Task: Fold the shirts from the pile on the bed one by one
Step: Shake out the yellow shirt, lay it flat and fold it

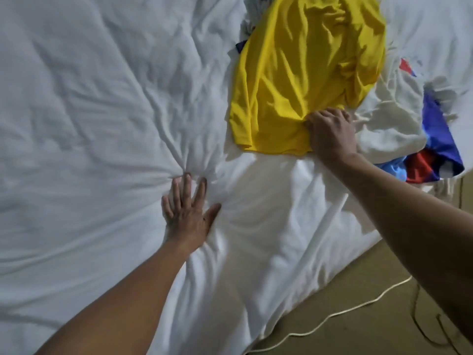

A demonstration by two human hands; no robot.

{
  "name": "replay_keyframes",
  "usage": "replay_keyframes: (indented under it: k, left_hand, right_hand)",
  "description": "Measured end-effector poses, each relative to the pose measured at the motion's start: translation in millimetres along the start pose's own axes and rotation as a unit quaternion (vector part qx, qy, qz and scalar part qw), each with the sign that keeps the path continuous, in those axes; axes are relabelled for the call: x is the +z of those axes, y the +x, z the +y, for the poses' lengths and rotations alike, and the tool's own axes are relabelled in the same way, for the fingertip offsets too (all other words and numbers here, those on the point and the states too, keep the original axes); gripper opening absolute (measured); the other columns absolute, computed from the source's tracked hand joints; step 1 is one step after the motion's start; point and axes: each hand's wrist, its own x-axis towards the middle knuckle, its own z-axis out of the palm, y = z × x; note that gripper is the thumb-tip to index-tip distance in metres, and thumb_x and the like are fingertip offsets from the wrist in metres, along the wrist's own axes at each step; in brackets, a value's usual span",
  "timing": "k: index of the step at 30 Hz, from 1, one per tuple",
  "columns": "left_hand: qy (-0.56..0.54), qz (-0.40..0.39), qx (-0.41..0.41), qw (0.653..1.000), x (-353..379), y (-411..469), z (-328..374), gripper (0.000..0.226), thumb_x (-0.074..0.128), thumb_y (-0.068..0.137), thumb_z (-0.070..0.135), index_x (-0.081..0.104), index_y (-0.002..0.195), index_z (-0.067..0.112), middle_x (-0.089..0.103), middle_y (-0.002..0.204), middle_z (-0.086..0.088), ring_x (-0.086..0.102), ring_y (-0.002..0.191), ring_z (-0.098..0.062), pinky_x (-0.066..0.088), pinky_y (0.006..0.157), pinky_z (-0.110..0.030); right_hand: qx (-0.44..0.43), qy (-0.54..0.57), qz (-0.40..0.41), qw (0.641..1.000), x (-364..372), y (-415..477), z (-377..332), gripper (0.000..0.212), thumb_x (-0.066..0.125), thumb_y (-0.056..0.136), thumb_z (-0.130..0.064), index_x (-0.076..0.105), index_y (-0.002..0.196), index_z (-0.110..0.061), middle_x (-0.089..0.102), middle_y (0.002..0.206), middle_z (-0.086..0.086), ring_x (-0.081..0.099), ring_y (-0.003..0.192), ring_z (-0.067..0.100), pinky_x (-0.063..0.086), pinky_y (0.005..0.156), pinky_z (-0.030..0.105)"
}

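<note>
A yellow shirt (302,73) lies crumpled on top of the pile at the upper right of the bed. My right hand (331,133) grips its lower hem, fingers curled into the fabric. To the right of it lie a white shirt (391,124) and a blue and red garment (435,147), partly under the others. My left hand (188,211) presses flat on the white duvet (89,124), fingers straight and spread, well left of the pile.
The duvet is wrinkled, with creases running to my left hand. The bed's edge runs diagonally at the lower right. Beyond it is a tan floor (358,316) with a white cord (345,312) and a dark cable (419,326).
</note>
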Motion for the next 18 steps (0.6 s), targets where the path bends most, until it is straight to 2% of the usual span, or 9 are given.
replay_keyframes:
  k: [4, 6, 8, 9, 11, 13, 15, 16, 18]
  left_hand:
    - [-0.029, -0.046, -0.008, 0.999, -12.6, 0.3, 0.0, 0.077, 0.021, 0.097, 0.077, -0.007, 0.161, 0.046, -0.024, 0.170, 0.004, -0.029, 0.154, -0.021, -0.011, 0.123, -0.056]
    - [-0.042, -0.079, -0.001, 0.996, -21.9, 1.1, 1.9, 0.078, 0.020, 0.095, 0.079, -0.011, 0.160, 0.048, -0.029, 0.168, 0.006, -0.031, 0.154, -0.022, -0.013, 0.123, -0.056]
    - [-0.048, -0.126, 0.002, 0.991, -37.5, 6.1, 0.2, 0.081, 0.029, 0.096, 0.077, -0.009, 0.160, 0.047, -0.029, 0.169, 0.004, -0.026, 0.155, -0.025, -0.011, 0.123, -0.056]
    - [-0.053, -0.155, 0.006, 0.986, -49.3, 8.6, -1.5, 0.083, 0.036, 0.096, 0.075, -0.004, 0.162, 0.045, -0.024, 0.170, 0.002, -0.020, 0.157, -0.026, -0.007, 0.124, -0.056]
    - [-0.107, -0.178, 0.009, 0.978, -82.5, 4.5, -4.2, 0.088, 0.052, 0.096, 0.068, 0.009, 0.165, 0.034, -0.004, 0.174, -0.006, -0.001, 0.160, -0.028, 0.011, 0.127, -0.053]
    - [-0.193, -0.114, 0.017, 0.974, -123.0, -19.4, -4.5, 0.097, 0.065, 0.089, 0.066, 0.019, 0.164, 0.025, 0.019, 0.171, -0.009, 0.020, 0.156, -0.027, 0.025, 0.123, -0.047]
    - [-0.257, -0.041, 0.072, 0.963, -172.9, -58.0, 4.9, 0.114, 0.070, 0.073, 0.073, 0.023, 0.163, 0.023, 0.027, 0.168, -0.003, 0.027, 0.153, -0.021, 0.028, 0.120, -0.041]
    - [-0.291, -0.029, 0.107, 0.950, -201.6, -80.4, 12.0, 0.119, 0.070, 0.064, 0.073, 0.025, 0.162, 0.024, 0.030, 0.167, 0.003, 0.029, 0.150, -0.016, 0.029, 0.118, -0.038]
    - [-0.369, -0.044, 0.147, 0.917, -251.7, -118.7, 24.1, 0.111, 0.073, 0.057, 0.060, 0.035, 0.157, 0.033, 0.042, 0.155, 0.018, 0.040, 0.140, -0.003, 0.036, 0.110, -0.030]
  right_hand:
    - [-0.028, 0.059, 0.055, 0.996, -27.7, -33.7, -41.6, 0.005, 0.067, 0.092, -0.016, 0.070, 0.088, -0.016, 0.072, 0.076, 0.009, 0.066, 0.074, 0.036, 0.041, 0.076, 0.040]
    - [-0.010, 0.089, 0.067, 0.994, -46.2, -59.0, -67.5, 0.003, 0.070, 0.092, -0.014, 0.073, 0.092, -0.013, 0.074, 0.078, 0.009, 0.066, 0.072, 0.036, 0.031, 0.066, 0.033]
    - [0.004, 0.128, 0.056, 0.990, -68.3, -84.8, -95.4, 0.009, 0.067, 0.095, -0.018, 0.074, 0.098, -0.014, 0.076, 0.083, 0.009, 0.068, 0.076, 0.038, 0.042, 0.061, 0.033]
    - [-0.001, 0.143, 0.054, 0.988, -78.9, -97.2, -109.8, 0.010, 0.067, 0.095, -0.020, 0.074, 0.098, -0.015, 0.076, 0.082, 0.009, 0.069, 0.076, 0.038, 0.047, 0.059, 0.033]
    - [-0.006, 0.163, 0.054, 0.985, -103.0, -120.4, -140.6, 0.004, 0.072, 0.093, -0.017, 0.075, 0.095, -0.014, 0.074, 0.076, 0.010, 0.069, 0.071, 0.037, 0.041, 0.055, 0.029]
    - [0.007, 0.218, 0.023, 0.976, -129.9, -141.9, -171.5, 0.005, 0.071, 0.095, -0.018, 0.074, 0.096, -0.015, 0.071, 0.074, 0.012, 0.066, 0.071, 0.038, 0.041, 0.056, 0.030]
    - [0.027, 0.274, -0.014, 0.961, -159.1, -161.8, -200.9, 0.010, 0.066, 0.099, -0.025, 0.073, 0.100, -0.018, 0.068, 0.075, 0.010, 0.063, 0.074, 0.035, 0.048, 0.063, 0.037]
    - [0.037, 0.295, -0.024, 0.954, -174.7, -169.9, -214.3, 0.011, 0.066, 0.099, -0.026, 0.074, 0.100, -0.019, 0.067, 0.075, 0.006, 0.062, 0.073, 0.030, 0.048, 0.066, 0.036]
    - [0.042, 0.342, -0.040, 0.938, -204.8, -181.0, -235.4, 0.011, 0.067, 0.099, -0.024, 0.073, 0.092, -0.019, 0.061, 0.067, -0.007, 0.056, 0.065, 0.010, 0.042, 0.065, 0.030]
